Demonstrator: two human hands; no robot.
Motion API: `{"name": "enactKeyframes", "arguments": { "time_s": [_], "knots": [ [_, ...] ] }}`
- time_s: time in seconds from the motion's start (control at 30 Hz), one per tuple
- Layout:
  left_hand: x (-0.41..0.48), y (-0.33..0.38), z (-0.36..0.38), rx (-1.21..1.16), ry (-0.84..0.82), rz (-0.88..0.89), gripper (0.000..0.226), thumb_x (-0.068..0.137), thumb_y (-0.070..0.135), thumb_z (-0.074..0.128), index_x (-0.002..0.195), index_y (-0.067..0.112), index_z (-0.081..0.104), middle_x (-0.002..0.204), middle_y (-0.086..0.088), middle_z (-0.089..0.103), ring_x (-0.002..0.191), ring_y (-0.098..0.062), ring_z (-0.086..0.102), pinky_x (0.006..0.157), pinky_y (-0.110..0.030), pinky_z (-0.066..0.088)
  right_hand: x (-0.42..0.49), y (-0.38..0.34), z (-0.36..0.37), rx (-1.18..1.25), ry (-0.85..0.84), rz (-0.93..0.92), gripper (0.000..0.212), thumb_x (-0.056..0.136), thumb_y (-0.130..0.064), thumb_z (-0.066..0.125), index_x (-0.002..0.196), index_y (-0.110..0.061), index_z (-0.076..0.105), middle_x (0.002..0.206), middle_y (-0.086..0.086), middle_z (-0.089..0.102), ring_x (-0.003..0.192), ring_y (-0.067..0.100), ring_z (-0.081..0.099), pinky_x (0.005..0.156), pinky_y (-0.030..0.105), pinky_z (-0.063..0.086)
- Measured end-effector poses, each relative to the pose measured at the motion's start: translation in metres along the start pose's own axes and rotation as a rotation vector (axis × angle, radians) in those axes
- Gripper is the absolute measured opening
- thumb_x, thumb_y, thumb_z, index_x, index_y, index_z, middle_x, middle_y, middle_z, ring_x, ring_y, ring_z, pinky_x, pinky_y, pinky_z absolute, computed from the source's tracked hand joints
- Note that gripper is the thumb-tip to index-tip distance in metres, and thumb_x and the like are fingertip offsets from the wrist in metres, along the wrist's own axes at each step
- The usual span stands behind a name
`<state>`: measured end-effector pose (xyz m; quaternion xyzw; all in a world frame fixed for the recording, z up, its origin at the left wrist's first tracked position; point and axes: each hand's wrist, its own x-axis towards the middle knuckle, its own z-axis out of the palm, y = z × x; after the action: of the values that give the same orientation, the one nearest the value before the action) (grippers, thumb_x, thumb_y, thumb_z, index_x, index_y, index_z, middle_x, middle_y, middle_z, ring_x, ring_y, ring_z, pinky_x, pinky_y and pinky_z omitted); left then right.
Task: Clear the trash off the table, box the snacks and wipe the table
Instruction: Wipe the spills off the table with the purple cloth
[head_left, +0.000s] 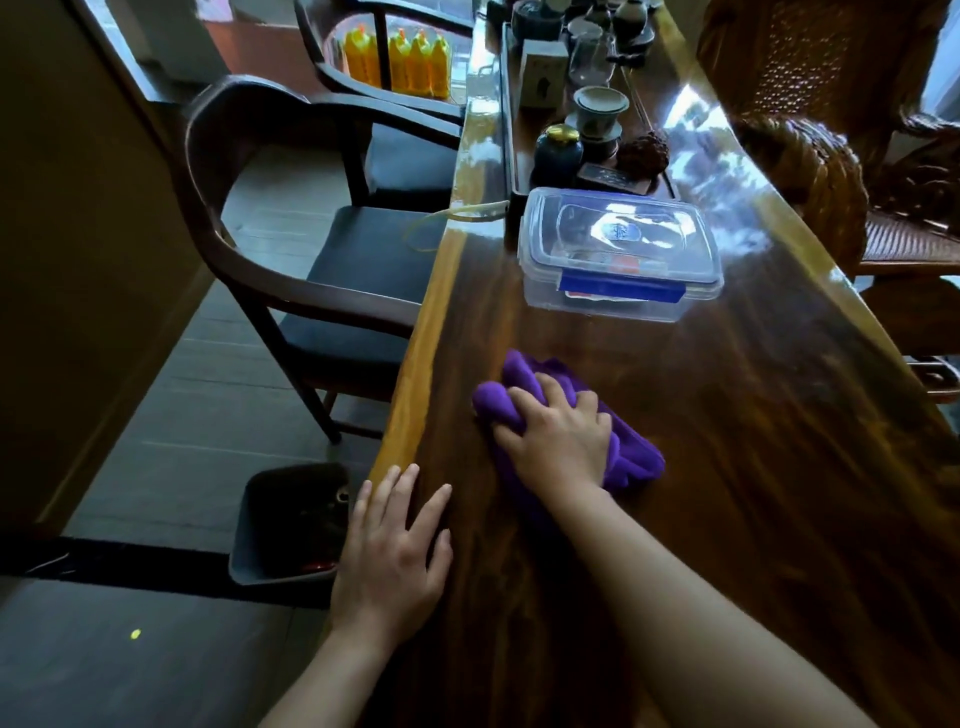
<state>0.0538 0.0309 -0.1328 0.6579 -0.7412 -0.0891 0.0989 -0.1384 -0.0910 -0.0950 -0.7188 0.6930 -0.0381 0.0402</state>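
**A:** Where is the cloth?
**B:** On the near end of the glossy dark wooden table (753, 415) lies a crumpled purple cloth (636, 462), a little in from the left edge. On top of it, the right hand (558, 441) has its fingers curled into the folds, gripping the cloth and pressing it to the wood.
**A:** And the other one?
**B:** Near the table's left edge, the left hand (395, 561) lies flat, fingers straight and spread, holding nothing. The two hands are near each other, not touching.
**A:** Snacks?
**B:** Beyond the cloth stands a clear rectangular plastic box with a blue latch (618, 249), lid on. Packets show through the wall, blurred. Behind it is a dark tray of tea ware (597, 124).
**A:** Floor?
**B:** Below the table edge, a dark grey square bin (291, 525). A dark wooden armchair (311, 270) stands further along.
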Motion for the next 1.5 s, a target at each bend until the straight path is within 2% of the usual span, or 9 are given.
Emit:
{"name": "enactKeyframes", "arguments": {
  "time_s": [0.2, 0.47, 0.6, 0.73, 0.87, 1.0, 1.23, 1.37, 1.5],
  "knots": [
    [0.000, -0.003, -0.001, -0.027, 0.005, 0.012, 0.050, 0.092, 0.040, 0.042, 0.139, 0.026, 0.053, 0.149, -0.012, 0.044, 0.143, -0.030, 0.035, 0.117, -0.054, 0.029, -0.078, 0.018, 0.002, 0.015, 0.010, -0.442, 0.056, 0.072, -0.064, 0.058, 0.123, -0.040, 0.058, 0.144, -0.005, 0.053, 0.105, 0.034, 0.054, 0.076, 0.042, 0.044],
    [-0.001, 0.000, 0.001, -0.056, 0.080, 0.010, 0.045, 0.092, 0.034, 0.044, 0.131, 0.017, 0.058, 0.141, -0.014, 0.051, 0.138, -0.031, 0.042, 0.114, -0.055, 0.033, 0.027, -0.017, -0.002, 0.129, 0.005, 0.122, 0.038, 0.090, -0.062, 0.045, 0.121, -0.042, 0.057, 0.138, -0.006, 0.051, 0.118, 0.036, 0.044, 0.096, 0.051, 0.037],
    [-0.006, -0.005, 0.000, -0.254, 0.155, -0.093, 0.032, 0.090, 0.028, 0.045, 0.113, 0.012, 0.060, 0.129, -0.011, 0.053, 0.125, -0.034, 0.051, 0.104, -0.053, 0.045, 0.022, -0.076, 0.015, 0.140, -0.021, -0.163, 0.037, 0.089, -0.061, 0.047, 0.118, -0.042, 0.060, 0.139, -0.007, 0.053, 0.124, 0.040, 0.043, 0.103, 0.062, 0.032],
    [-0.006, -0.006, -0.004, -0.331, 0.216, -0.065, 0.024, 0.086, 0.023, 0.047, 0.103, 0.012, 0.060, 0.120, -0.007, 0.052, 0.113, -0.027, 0.054, 0.096, -0.050, 0.051, -0.025, -0.012, 0.015, 0.039, 0.009, -0.431, 0.051, 0.083, -0.068, 0.046, 0.129, -0.047, 0.052, 0.148, -0.008, 0.047, 0.124, 0.038, 0.047, 0.102, 0.060, 0.037],
    [-0.005, -0.005, -0.002, -0.166, 0.139, 0.001, 0.027, 0.087, 0.026, 0.048, 0.108, 0.013, 0.059, 0.122, -0.011, 0.051, 0.121, -0.032, 0.049, 0.103, -0.055, 0.045, -0.026, 0.086, 0.003, 0.005, 0.083, 0.091, 0.061, 0.071, -0.070, 0.048, 0.126, -0.047, 0.057, 0.152, -0.006, 0.043, 0.118, 0.038, 0.050, 0.100, 0.052, 0.041],
    [-0.003, 0.003, -0.006, 0.044, 0.042, 0.036, 0.036, 0.086, 0.034, 0.045, 0.113, 0.015, 0.056, 0.125, -0.017, 0.050, 0.124, -0.036, 0.047, 0.112, -0.057, 0.035, -0.024, 0.069, -0.010, 0.063, 0.042, 0.415, 0.057, 0.073, -0.063, 0.066, 0.127, -0.045, 0.058, 0.153, -0.008, 0.039, 0.118, 0.038, 0.045, 0.093, 0.049, 0.042],
    [-0.002, 0.002, -0.009, 0.046, -0.074, 0.004, 0.041, 0.082, 0.036, 0.042, 0.113, 0.012, 0.056, 0.125, -0.022, 0.054, 0.123, -0.040, 0.050, 0.110, -0.060, 0.036, -0.086, -0.020, 0.013, 0.039, 0.065, -0.162, 0.053, 0.074, -0.063, 0.053, 0.123, -0.044, 0.058, 0.148, -0.005, 0.048, 0.112, 0.034, 0.052, 0.086, 0.047, 0.045],
    [0.014, 0.028, -0.006, 0.041, -0.126, -0.008, 0.051, 0.086, 0.046, 0.037, 0.124, 0.017, 0.057, 0.137, -0.018, 0.050, 0.133, -0.036, 0.042, 0.110, -0.067, 0.030, -0.030, 0.032, 0.002, -0.007, 0.059, -0.112, 0.050, 0.076, -0.063, 0.058, 0.123, -0.046, 0.058, 0.149, -0.007, 0.047, 0.109, 0.035, 0.054, 0.083, 0.044, 0.044],
    [0.061, 0.098, 0.005, 0.110, -0.233, 0.032, 0.060, 0.094, 0.065, 0.018, 0.151, 0.046, 0.012, 0.165, -0.004, 0.007, 0.152, -0.030, -0.002, 0.110, -0.072, -0.007, 0.012, 0.097, -0.006, -0.005, 0.000, 0.057, 0.053, 0.082, -0.063, 0.056, 0.132, -0.048, 0.051, 0.156, -0.009, 0.035, 0.124, 0.035, 0.044, 0.095, 0.048, 0.041]
  ]
}}
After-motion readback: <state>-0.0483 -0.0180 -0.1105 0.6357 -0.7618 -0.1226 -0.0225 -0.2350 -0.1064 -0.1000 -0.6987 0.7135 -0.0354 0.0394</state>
